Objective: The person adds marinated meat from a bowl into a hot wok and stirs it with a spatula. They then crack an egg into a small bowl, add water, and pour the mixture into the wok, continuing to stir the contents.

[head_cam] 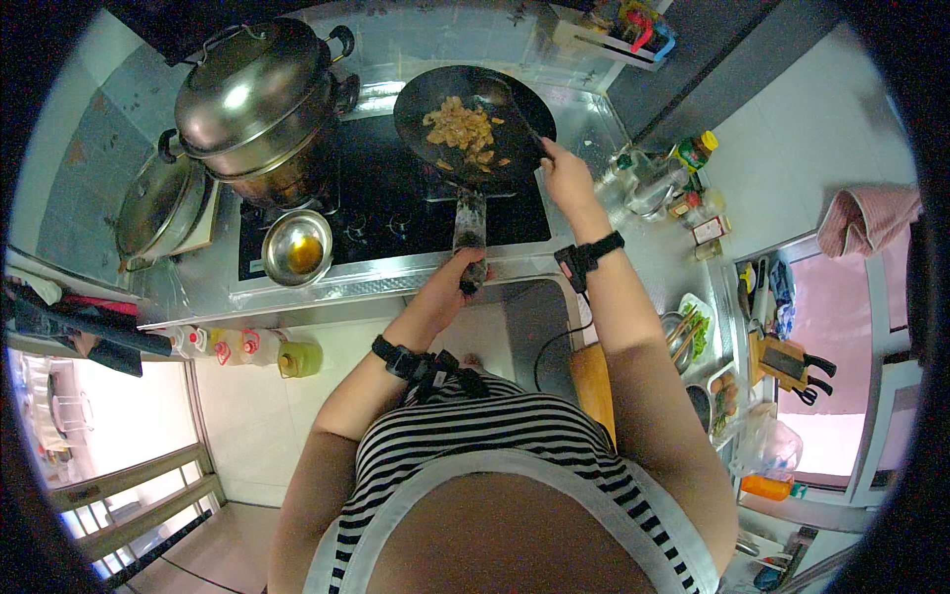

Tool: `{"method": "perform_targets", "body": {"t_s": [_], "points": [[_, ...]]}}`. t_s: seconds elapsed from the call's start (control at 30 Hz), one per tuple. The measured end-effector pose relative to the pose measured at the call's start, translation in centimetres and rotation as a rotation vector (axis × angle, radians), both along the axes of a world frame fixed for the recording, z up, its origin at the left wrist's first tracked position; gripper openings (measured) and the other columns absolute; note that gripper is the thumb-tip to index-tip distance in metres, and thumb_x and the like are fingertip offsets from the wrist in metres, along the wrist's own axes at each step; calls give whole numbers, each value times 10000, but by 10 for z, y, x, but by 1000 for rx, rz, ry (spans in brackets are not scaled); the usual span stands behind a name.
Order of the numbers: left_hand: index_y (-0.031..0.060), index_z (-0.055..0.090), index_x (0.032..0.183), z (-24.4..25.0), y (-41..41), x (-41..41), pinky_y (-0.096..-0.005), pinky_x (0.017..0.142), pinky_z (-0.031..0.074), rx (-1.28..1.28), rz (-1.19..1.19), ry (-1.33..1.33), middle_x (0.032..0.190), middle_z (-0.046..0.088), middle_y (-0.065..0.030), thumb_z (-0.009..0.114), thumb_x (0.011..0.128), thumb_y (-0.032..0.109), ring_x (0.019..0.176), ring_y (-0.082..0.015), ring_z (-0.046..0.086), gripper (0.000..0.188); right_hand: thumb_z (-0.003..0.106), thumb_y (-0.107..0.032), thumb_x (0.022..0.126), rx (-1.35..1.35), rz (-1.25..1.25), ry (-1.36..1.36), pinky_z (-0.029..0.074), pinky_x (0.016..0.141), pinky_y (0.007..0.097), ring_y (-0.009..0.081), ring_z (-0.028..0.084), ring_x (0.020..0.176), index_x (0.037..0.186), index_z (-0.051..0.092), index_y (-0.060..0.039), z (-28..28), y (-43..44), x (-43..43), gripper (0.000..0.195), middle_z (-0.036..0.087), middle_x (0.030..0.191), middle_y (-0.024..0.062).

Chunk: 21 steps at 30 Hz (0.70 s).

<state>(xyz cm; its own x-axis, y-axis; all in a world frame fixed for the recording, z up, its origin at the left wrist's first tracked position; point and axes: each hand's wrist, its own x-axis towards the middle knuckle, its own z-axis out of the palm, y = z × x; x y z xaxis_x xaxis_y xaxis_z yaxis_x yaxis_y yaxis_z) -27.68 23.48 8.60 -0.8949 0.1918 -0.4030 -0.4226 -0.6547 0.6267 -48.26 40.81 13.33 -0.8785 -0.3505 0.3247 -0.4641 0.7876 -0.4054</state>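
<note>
A dark wok (512, 160) rests over the right side of the black cooktop (371, 215). My left hand (454, 286) is closed around its long handle (470, 215), near the end. Browned, sliced food (462, 130) lies in the wok, mostly left of its middle. My right hand (568, 178) grips a dark-handled cooking utensil (525, 115) at the wok's right rim. The utensil's head reaches down into the wok, to the right of the food, and its exact shape is hard to make out. Both wrists wear black straps with small devices.
Left of the wok stands a large lidded steel steamer pot (252, 104). A steel bowl (297, 248) with yellow liquid sits at the cooktop's front left edge. Bottles and jars (657, 185) stand on the right counter. Further down are a plate of greens (698, 327) and a knife block (775, 356).
</note>
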Motion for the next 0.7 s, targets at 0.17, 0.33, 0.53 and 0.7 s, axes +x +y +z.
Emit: {"method": "perform_targets", "body": {"t_s": [0.17, 0.33, 0.53, 0.7], "points": [[134, 560, 1029, 9, -5, 4, -268, 767, 403, -18, 33, 8, 919, 607, -15, 596, 874, 361, 884, -109, 554, 277, 556, -105, 869, 111, 226, -82, 498, 758, 442, 396, 606, 915, 1239, 569, -139, 14, -7, 34, 372, 624, 1044, 198], [125, 534, 1069, 2, -11, 8, -287, 787, 410, -171, 33, 148, 995, 606, -46, 590, 877, 342, 915, -135, 583, 294, 553, -77, 856, 272, 44, -106, 493, 693, 444, 398, 614, 834, 1228, 581, -137, 56, 34, 59, 378, 632, 931, 226], [109, 501, 1114, 14, -12, 2, -311, 817, 408, 2, -14, -40, 1022, 603, -68, 579, 879, 331, 973, -165, 590, 333, 546, -79, 852, 38, 133, 14, 494, 760, 473, 411, 605, 895, 1234, 565, -111, 2, 31, 20, 384, 631, 1010, 225], [102, 500, 1119, 11, -19, 6, -310, 817, 407, 15, 8, -37, 1007, 604, -66, 583, 874, 335, 964, -170, 584, 348, 554, -63, 857, 129, 168, -94, 492, 810, 403, 371, 605, 968, 1229, 566, -66, 42, 35, 67, 371, 625, 1082, 207]]}}
